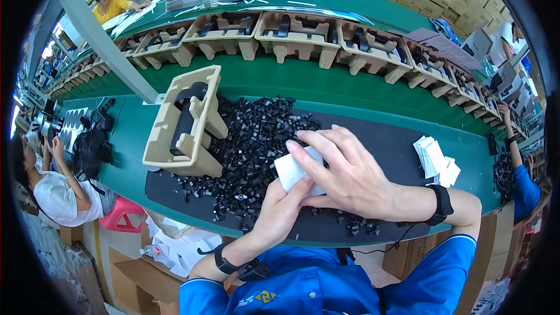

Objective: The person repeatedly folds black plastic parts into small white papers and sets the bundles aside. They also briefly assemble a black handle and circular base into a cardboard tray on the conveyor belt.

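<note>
Two bare hands meet above the table, the right hand (353,178) reaching over from the right and the left hand (277,213) coming up from below, with a white card (287,170) between them. The step in hand looks like working that card with both hands. The left thumb lies on its lower part and seems to pinch it against fingers mostly out of sight; the right fingers are stretched out and slightly parted over the card, and I cannot tell whether they press it. A next move probably calls for the left pinch to stay firm while the right fingers align the card (its far side is covered, so any fold is hidden).

Around them, largest first: the long green table (473,169); a row of cardboard trays (297,46) along its far side; a black mat (391,140) under the hands; and, to the left on the mat, a single tray (181,165) holding a black gadget (184,125). Beside that tray spreads a heap of small black parts (251,134), reaching up to the card and likely to catch a low sweep of the hand. Right of the hands, well apart, lie spare white cards (434,160).
</note>
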{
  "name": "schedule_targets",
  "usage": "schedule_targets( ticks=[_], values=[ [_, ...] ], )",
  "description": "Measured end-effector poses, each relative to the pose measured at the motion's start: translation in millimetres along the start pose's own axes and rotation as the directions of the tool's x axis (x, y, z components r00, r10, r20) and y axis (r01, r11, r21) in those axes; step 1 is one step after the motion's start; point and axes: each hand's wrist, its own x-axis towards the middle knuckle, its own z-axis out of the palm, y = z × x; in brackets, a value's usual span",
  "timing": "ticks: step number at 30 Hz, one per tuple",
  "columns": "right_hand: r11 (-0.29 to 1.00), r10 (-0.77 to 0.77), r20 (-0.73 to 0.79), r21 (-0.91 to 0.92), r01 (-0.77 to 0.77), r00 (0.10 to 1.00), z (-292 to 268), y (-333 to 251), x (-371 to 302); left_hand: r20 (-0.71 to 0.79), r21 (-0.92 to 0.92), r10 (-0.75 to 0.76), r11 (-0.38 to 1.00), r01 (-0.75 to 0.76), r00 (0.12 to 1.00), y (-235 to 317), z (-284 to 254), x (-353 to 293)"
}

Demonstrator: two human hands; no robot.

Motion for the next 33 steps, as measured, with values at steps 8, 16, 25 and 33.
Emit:
schedule_targets(
  ticks=[8, 16, 25, 33],
  values=[
    [0.959, -0.063, -0.081, -0.282, 0.038, 0.995, -1, -19, -27, 0.060, 0.011, -0.029, 1.000, 0.028, 0.998, -9, 4, -13],
    [0.988, 0.018, -0.132, -0.150, -0.038, 0.991, -6, -26, -30, 0.074, 0.000, -0.004, 1.000, 0.004, 0.997, -8, 6, -18],
    [0.995, -0.077, -0.119, -0.079, 0.068, 0.990, -4, -13, -32, 0.133, 0.095, -0.060, 0.994, 0.048, 0.989, -13, -13, -16],
    [0.986, 0.061, -0.171, -0.143, -0.086, 0.983, 13, -17, -23, 0.129, 0.160, 0.049, 0.985, -0.070, 0.990, -14, -13, -12]
  ],
)
